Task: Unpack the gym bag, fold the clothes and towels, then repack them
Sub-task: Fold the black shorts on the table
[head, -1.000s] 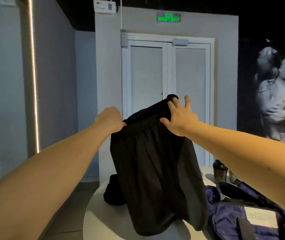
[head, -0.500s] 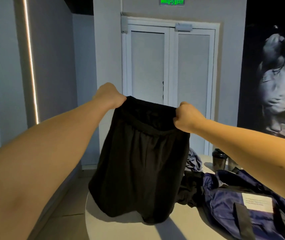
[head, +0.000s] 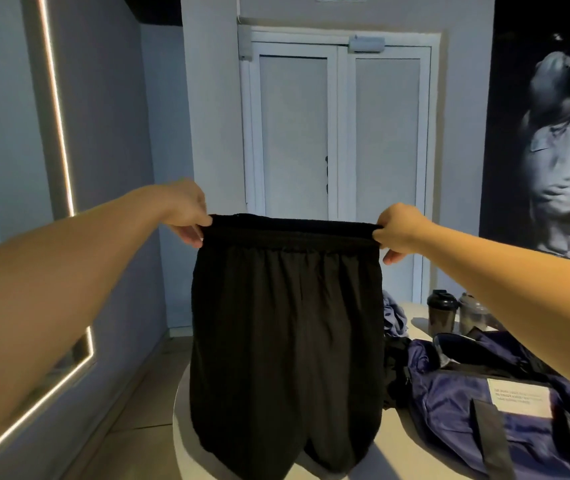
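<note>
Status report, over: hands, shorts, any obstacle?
Left hand and right hand each pinch the waistband. Black shorts hang spread over the table. Nothing in the way.

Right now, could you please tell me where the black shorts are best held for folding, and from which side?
Take the black shorts by the waistband, at its two outer ends, coming in from either side. It is the thick, gathered top edge; pulled level, it lets the legs hang flat and even. The left hand and right hand pinch exactly those ends.
</note>
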